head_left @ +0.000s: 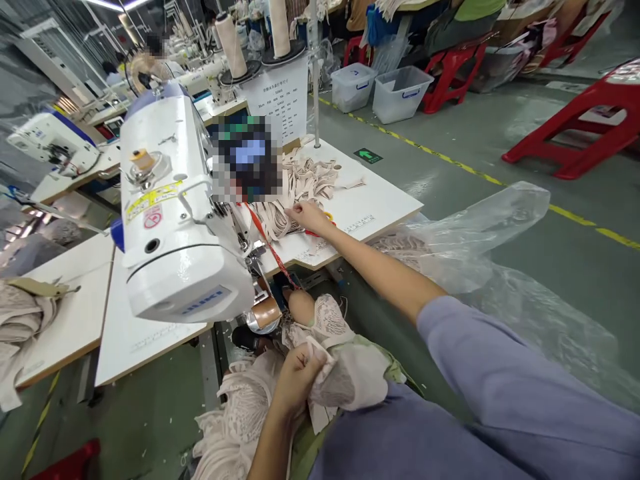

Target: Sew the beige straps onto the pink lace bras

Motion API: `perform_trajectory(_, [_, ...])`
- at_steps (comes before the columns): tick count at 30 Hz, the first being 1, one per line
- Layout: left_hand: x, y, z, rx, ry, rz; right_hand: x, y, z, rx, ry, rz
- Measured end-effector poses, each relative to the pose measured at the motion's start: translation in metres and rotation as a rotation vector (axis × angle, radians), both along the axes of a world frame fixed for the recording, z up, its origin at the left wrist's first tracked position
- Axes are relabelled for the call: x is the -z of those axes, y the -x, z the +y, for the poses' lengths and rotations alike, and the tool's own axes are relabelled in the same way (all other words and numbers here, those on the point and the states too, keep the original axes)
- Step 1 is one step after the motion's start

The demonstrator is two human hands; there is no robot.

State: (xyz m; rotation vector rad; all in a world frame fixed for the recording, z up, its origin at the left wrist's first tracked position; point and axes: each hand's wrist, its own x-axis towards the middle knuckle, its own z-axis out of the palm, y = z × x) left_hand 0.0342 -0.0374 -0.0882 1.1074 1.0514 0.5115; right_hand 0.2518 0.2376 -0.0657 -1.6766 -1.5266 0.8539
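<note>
My left hand is closed on the edge of a beige lace bra, which lies across my lap. More beige lace pieces hang beside it at lower left. Over the white table, my right hand has its fingers pinched at the edge of a heap of beige straps; whatever is between the fingertips is too small to tell. Partly under that hand lie scissors with red and yellow showing. The white sewing machine stands to the left, and a red ribbon hangs down by its needle area.
Thread cones stand behind the machine beside a printed sheet. Clear plastic bagging spreads out at the right of the table. Red stools and plastic bins stand on the floor beyond. Other people sit farther back.
</note>
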Motion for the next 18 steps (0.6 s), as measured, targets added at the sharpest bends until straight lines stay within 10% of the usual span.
perform_trajectory(7, [-0.009,0.005,-0.013,-0.399,0.012,0.112,0.006,0.012,0.028,0.159,0.019,0.207])
perform_trajectory(12, [-0.016,0.01,-0.017,-0.312,-0.007,0.037,-0.005,0.014,0.018,0.216,-0.038,0.398])
perform_trajectory(18, [-0.038,0.024,-0.021,-0.3,-0.277,0.088,-0.012,0.025,-0.069,0.056,-0.037,0.786])
